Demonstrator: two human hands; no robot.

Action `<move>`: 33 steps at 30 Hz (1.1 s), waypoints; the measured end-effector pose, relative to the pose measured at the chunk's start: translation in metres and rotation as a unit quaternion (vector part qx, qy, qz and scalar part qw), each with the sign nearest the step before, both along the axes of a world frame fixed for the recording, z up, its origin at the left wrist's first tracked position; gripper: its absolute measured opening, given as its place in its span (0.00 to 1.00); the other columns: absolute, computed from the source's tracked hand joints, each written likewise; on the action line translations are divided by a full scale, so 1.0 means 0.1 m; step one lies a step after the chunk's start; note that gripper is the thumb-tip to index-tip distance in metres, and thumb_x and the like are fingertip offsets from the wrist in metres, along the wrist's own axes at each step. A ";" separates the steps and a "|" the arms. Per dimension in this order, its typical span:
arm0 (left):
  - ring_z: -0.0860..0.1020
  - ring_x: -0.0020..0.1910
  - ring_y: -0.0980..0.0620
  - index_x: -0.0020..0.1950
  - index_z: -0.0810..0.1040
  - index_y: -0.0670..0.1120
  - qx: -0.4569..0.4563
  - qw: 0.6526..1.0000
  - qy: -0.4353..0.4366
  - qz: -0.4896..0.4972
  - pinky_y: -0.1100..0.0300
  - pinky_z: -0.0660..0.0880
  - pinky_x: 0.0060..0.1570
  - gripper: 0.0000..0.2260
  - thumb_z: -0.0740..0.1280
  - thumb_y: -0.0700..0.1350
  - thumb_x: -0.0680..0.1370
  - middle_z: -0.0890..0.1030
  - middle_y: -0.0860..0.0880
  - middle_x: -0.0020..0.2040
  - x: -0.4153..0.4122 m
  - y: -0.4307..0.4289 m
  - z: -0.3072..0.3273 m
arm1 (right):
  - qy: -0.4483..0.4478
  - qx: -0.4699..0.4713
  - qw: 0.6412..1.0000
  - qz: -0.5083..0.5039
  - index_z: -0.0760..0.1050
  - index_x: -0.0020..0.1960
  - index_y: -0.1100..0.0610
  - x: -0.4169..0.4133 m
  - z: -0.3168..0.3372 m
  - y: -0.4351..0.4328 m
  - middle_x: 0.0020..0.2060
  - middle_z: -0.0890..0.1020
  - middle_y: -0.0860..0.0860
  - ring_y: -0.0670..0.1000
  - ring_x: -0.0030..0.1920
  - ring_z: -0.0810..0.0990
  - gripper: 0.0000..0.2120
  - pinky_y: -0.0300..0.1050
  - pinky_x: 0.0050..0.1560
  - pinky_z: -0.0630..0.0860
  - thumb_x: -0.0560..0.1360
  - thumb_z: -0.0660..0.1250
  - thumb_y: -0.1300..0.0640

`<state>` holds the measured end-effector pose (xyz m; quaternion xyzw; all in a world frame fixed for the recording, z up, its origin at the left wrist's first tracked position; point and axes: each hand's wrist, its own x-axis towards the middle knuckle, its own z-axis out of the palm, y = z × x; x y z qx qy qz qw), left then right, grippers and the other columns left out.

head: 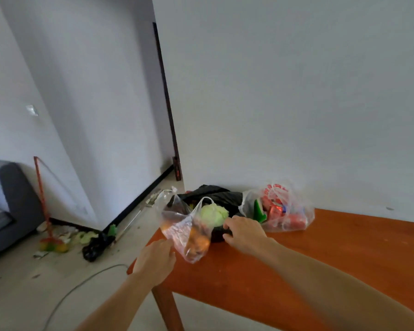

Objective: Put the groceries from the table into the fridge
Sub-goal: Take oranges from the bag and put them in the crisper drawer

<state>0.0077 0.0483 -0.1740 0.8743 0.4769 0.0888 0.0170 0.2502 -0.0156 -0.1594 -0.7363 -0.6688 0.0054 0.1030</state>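
nothing's in the fridge yet: three bags [187, 231] crowd the table's [320, 254] far left corner, left hand [154, 258] loosely open, right hand [243, 231] gripping the black one.

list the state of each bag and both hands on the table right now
clear bag with orange items: at the table's near-left corner, handles up, mouth loose
cabbage: uncovered, sitting in the black bag
black bag: open, slumped against the wall
bag of red packets: lying on its side, mouth open
left hand: touching the clear bag, grip unclear
right hand: fingers curled on the black bag's edge
table: upright
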 end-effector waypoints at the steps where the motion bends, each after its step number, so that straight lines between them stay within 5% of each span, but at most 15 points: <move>1: 0.74 0.41 0.58 0.49 0.74 0.52 0.006 1.000 0.002 -0.011 0.66 0.66 0.38 0.06 0.58 0.49 0.79 0.75 0.56 0.44 -0.06 0.20 0.02 | 0.004 -0.002 1.000 -0.005 0.73 0.58 0.53 -0.07 0.02 0.19 0.55 0.77 0.51 0.55 0.53 0.79 0.14 0.52 0.51 0.76 0.78 0.59 0.47; 8: 0.73 0.55 0.56 0.61 0.74 0.51 0.067 0.995 0.036 -0.066 0.61 0.70 0.57 0.11 0.59 0.48 0.80 0.76 0.53 0.58 -0.20 1.56 0.17 | 0.012 0.030 0.999 -0.023 0.71 0.63 0.52 -0.42 0.09 1.23 0.61 0.74 0.50 0.53 0.61 0.73 0.15 0.50 0.54 0.73 0.78 0.60 0.50; 13: 0.75 0.56 0.50 0.55 0.79 0.46 0.127 0.980 0.022 -0.151 0.53 0.72 0.57 0.21 0.52 0.56 0.78 0.79 0.49 0.56 0.09 2.21 0.15 | -0.036 0.089 0.995 0.030 0.73 0.60 0.55 -0.39 -0.07 1.88 0.58 0.75 0.52 0.53 0.58 0.73 0.13 0.48 0.55 0.73 0.79 0.57 0.52; 15: 0.72 0.64 0.48 0.58 0.79 0.47 0.141 0.972 0.054 -0.179 0.51 0.68 0.64 0.18 0.55 0.53 0.79 0.77 0.47 0.62 0.27 2.45 0.09 | -0.067 0.090 0.992 0.050 0.75 0.59 0.56 -0.34 -0.20 2.16 0.56 0.77 0.53 0.53 0.56 0.75 0.13 0.49 0.56 0.73 0.80 0.56 0.53; 22: 0.53 0.76 0.44 0.69 0.70 0.53 0.118 0.916 0.214 -0.318 0.45 0.47 0.74 0.17 0.62 0.50 0.79 0.59 0.47 0.77 0.75 3.32 -0.41 | -0.020 -0.112 0.993 -0.014 0.76 0.55 0.54 -0.27 -0.84 2.74 0.48 0.80 0.54 0.57 0.48 0.79 0.12 0.50 0.44 0.72 0.79 0.56 0.53; 26: 0.51 0.76 0.42 0.73 0.66 0.51 0.095 0.876 0.281 -0.380 0.44 0.51 0.74 0.21 0.62 0.46 0.79 0.56 0.45 0.78 0.77 3.69 -0.75 | 0.027 -0.191 0.981 -0.020 0.70 0.41 0.54 -0.36 -1.31 2.74 0.39 0.78 0.52 0.55 0.38 0.78 0.10 0.51 0.40 0.77 0.79 0.56 0.55; 33: 0.50 0.76 0.41 0.75 0.60 0.46 0.066 0.821 0.344 -0.450 0.45 0.51 0.73 0.27 0.63 0.37 0.77 0.51 0.43 0.78 0.69 4.07 -1.33 | 0.084 -0.292 0.944 -0.127 0.75 0.51 0.55 -0.64 -1.85 2.49 0.47 0.79 0.50 0.50 0.38 0.77 0.04 0.45 0.36 0.72 0.78 0.62 0.58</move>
